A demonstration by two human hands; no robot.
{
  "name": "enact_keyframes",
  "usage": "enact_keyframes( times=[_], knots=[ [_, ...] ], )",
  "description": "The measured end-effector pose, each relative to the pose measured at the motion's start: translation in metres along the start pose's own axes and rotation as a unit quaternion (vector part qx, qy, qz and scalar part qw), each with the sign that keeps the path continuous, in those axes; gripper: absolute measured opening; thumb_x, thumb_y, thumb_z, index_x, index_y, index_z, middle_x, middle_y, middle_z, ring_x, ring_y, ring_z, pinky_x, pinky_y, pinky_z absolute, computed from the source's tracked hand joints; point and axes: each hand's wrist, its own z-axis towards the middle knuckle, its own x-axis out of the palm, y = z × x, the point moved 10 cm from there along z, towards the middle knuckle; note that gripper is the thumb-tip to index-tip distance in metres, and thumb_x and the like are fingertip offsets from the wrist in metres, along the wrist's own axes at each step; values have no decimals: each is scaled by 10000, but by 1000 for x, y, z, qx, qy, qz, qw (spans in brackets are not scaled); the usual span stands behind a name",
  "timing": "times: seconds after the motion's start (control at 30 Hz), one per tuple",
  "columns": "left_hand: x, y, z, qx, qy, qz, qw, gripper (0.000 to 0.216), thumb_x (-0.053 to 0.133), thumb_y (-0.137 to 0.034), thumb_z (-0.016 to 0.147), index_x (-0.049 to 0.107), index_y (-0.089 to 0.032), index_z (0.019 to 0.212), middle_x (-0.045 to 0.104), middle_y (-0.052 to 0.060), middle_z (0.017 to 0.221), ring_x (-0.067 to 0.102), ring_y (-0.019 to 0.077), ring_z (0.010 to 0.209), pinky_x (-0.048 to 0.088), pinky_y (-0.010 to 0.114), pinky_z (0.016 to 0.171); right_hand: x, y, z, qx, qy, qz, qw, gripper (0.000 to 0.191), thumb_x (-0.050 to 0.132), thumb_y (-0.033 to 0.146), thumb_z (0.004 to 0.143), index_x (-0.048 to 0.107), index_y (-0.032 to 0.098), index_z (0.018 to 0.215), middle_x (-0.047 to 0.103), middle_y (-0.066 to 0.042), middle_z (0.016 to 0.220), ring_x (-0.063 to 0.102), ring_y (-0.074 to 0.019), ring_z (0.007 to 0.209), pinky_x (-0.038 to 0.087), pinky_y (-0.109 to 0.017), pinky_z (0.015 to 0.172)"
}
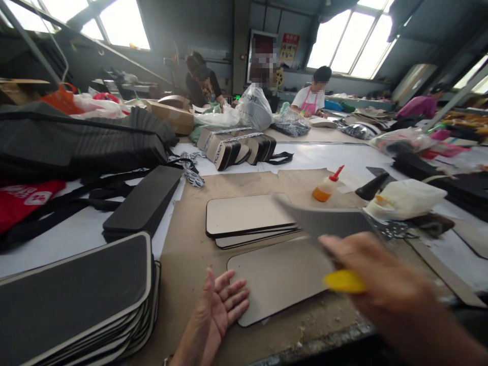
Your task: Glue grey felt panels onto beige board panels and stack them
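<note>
Nearest, the blurred right hand (385,272) grips a thin dark-grey sheet (343,222) and a smooth yellow object (345,281), while the open left hand (220,307) meets the left edge of a flat, beige, round-cornered board (282,279), best kept steady on brown paper (183,254).

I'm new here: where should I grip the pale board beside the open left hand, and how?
Likely pinch the pale board at its left end, coming from the left, thumb above, fingers beneath: it lies flat and thin, that end sits by the left hand, and the right hand obscures the other.
</note>
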Motion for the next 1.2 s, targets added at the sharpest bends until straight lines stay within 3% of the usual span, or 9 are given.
enact_keyframes(
  times=[0.07,0.13,0.17,0.23,0.4,0.5,0.63,0.87,1.2],
  knots=[
    [-8,-1,-10,-10,0,-22,1000,765,627,-682,592,505,-118,1094,672,164,979,653,292,881,532,386,775,57,51,-19,-52,45,13,998,260,407,62,834,581,105,1022,594,-79,753,571,-169,642,474,-254,524],
    [-25,-1,-18,-14,-47,17,999,693,733,-561,564,537,-121,1062,698,134,918,663,289,845,541,375,744,108,86,-40,-60,109,59,991,127,502,133,798,582,133,896,561,-29,647,536,-158,530,379,-239,374],
    [-34,-1,-22,-17,-76,50,996,642,774,-469,561,548,-119,1050,708,122,885,668,287,827,544,370,731,125,93,-50,-52,136,88,985,139,560,232,787,576,146,896,571,-23,665,544,-153,532,373,-231,367],
    [-47,0,-24,-17,-121,110,986,580,809,-326,546,559,-118,1026,719,105,835,675,282,785,551,361,698,147,76,-64,25,198,119,973,217,630,301,752,572,178,922,595,-15,746,581,-144,600,429,-210,451],
    [-64,-1,-15,9,-163,135,977,568,848,-315,457,582,-148,930,724,53,713,677,245,637,558,332,636,145,-54,-79,258,255,-24,932,158,494,154,846,580,185,974,600,-65,892,604,-175,763,462,-260,663],
    [-68,-3,-9,23,-168,140,975,537,850,-346,441,604,-147,876,721,47,679,676,243,620,559,335,639,156,-99,-86,331,298,-34,895,158,477,231,874,576,160,974,591,-98,935,597,-201,840,449,-284,714],
    [-72,-9,-5,48,-175,161,970,512,847,-388,418,629,-139,809,717,49,654,680,255,660,556,341,664,177,-117,-90,364,333,35,869,195,527,314,828,566,143,914,597,-107,939,589,-224,874,431,-307,766],
    [-73,-16,-1,67,-178,203,961,525,820,-466,422,649,-137,794,720,57,685,677,255,714,535,328,714,205,-131,-101,396,403,163,809,266,474,423,789,577,178,804,642,-71,816,602,-235,800,428,-302,682],
    [-63,-27,-3,91,-179,231,952,445,789,-402,512,660,-110,822,721,80,718,670,269,750,526,310,677,202,-124,-97,358,391,100,842,322,414,435,813,596,170,835,642,-96,853,603,-242,804,432,-335,724]
  ],
)
